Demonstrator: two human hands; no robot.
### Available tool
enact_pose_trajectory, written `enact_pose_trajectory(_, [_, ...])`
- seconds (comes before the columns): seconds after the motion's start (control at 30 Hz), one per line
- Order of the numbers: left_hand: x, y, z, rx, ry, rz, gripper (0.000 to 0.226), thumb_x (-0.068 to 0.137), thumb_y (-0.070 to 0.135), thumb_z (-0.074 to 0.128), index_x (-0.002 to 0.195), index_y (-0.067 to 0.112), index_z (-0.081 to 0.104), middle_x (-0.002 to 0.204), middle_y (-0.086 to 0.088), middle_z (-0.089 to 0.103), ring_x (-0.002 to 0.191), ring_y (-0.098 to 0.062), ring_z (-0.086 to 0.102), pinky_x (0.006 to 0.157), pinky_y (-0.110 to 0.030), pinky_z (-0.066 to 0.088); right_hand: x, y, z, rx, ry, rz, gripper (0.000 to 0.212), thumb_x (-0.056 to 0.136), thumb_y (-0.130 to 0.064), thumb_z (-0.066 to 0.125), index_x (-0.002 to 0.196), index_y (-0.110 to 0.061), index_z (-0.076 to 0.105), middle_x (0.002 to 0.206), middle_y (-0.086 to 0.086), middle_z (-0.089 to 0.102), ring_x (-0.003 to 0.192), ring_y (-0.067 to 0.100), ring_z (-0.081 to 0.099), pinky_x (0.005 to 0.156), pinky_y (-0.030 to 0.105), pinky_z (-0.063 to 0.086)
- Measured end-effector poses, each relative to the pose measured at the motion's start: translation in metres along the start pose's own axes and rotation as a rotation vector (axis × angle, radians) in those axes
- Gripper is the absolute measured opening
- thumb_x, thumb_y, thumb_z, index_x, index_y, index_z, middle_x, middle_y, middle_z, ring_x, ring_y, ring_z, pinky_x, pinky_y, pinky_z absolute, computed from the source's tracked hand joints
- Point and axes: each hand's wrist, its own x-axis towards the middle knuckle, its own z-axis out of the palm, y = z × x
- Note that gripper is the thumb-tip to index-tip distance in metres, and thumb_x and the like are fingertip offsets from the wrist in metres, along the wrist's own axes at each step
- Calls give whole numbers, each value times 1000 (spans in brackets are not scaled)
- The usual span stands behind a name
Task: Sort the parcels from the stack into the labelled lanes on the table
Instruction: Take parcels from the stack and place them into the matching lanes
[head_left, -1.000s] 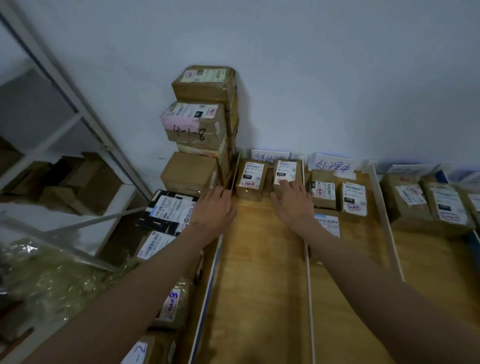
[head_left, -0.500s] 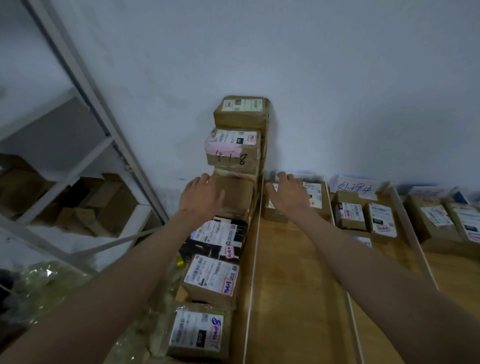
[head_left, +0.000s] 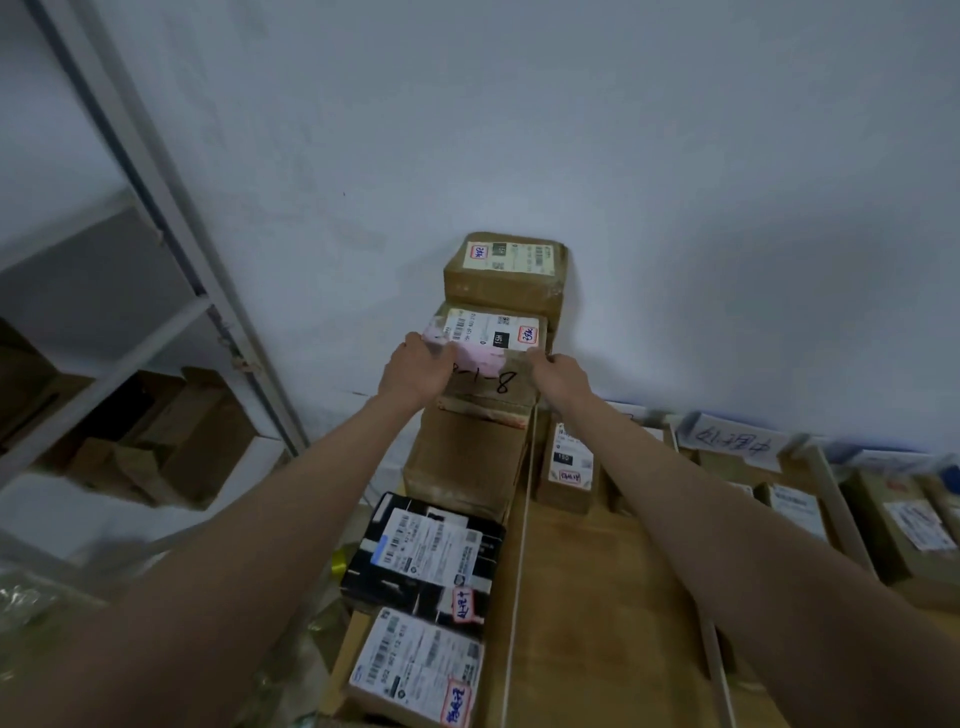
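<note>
Several parcels already sit in lanes; both hands, left hand (head_left: 415, 364) and right hand (head_left: 558, 376), grasp the stack's marked parcel (head_left: 488, 358); 5-odd remain.

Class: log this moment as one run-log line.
left hand: grips pink-taped parcel | right hand: grips it | parcel: on stack

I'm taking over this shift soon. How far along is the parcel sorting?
Done: several labelled brown parcels already sit in the wooden table lanes. In hand: left hand and right hand grip the cardboard box with the pink patch on the stack. Left: the box above, the plain box below, and the black parcel nearer.
</note>
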Motion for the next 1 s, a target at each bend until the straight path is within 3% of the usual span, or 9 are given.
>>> enact_pose_trajectory(0.17, [-10,3,7,-117,46,-4,55,99,45,48,134,3,43,135,-16,55,116,-32,56,82,-34,42,-7,5,0,89,35,-46,46,103,-39,40,132,-6,53,126,13,60,103,25,57,78,31,43])
enact_pose_trajectory(0.27, [-22,4,1,-210,96,8,54,99,46,50,134,6,43,134,-13,55,115,-29,56,86,-36,45,-23,6,-6,165,32,-72,45,99,-36,50,138,-13,45,133,8,58,110,24,59,88,35,51])
enact_pose_trajectory(0.37, [-34,2,-9,-318,156,31,54,94,49,57,130,10,45,130,-8,57,114,-26,56,94,-41,49,-48,8,-14,261,-76,-93,71,92,-34,66,149,-23,25,137,7,56,113,25,63,95,40,55])
enact_pose_trajectory(0.43, [-40,1,-18,-348,185,70,52,92,47,61,127,11,46,126,-6,57,113,-23,57,95,-42,50,-66,10,-18,313,-182,-112,87,86,-30,74,150,-31,17,133,8,59,108,24,67,78,31,60])
enact_pose_trajectory(0.5, [-51,1,-28,-355,173,121,49,93,42,63,128,11,48,124,-4,58,111,-21,56,92,-39,49,-87,16,-22,336,-235,-119,83,84,-28,77,147,-26,21,125,12,63,98,24,71,66,24,59])
enact_pose_trajectory(0.57, [-60,-2,-37,-371,102,151,47,94,37,63,130,11,48,123,-2,57,110,-20,56,89,-34,49,-108,22,-26,358,-224,-82,70,87,-34,74,140,-16,32,115,13,67,91,22,73,70,26,60])
enact_pose_trajectory(0.77, [-92,-15,-51,-397,-276,209,44,94,36,64,134,25,49,127,-5,58,113,-22,61,93,-40,57,-147,54,-33,284,-220,4,61,85,-47,72,131,-14,51,124,2,65,111,17,63,85,37,59])
enact_pose_trajectory(0.9, [-125,-10,-49,-425,-270,205,61,93,36,66,146,26,38,140,-4,52,118,-19,57,98,-37,52,-171,63,-27,255,-180,3,39,94,-33,65,126,-11,62,119,3,69,108,17,65,84,35,60])
enact_pose_trajectory(1.0, [-158,0,-45,-405,-207,187,67,96,35,62,151,14,31,137,2,48,118,-13,50,89,-26,44,-184,70,-22,217,-94,21,36,96,-34,62,123,-10,64,117,4,70,107,20,65,86,38,59])
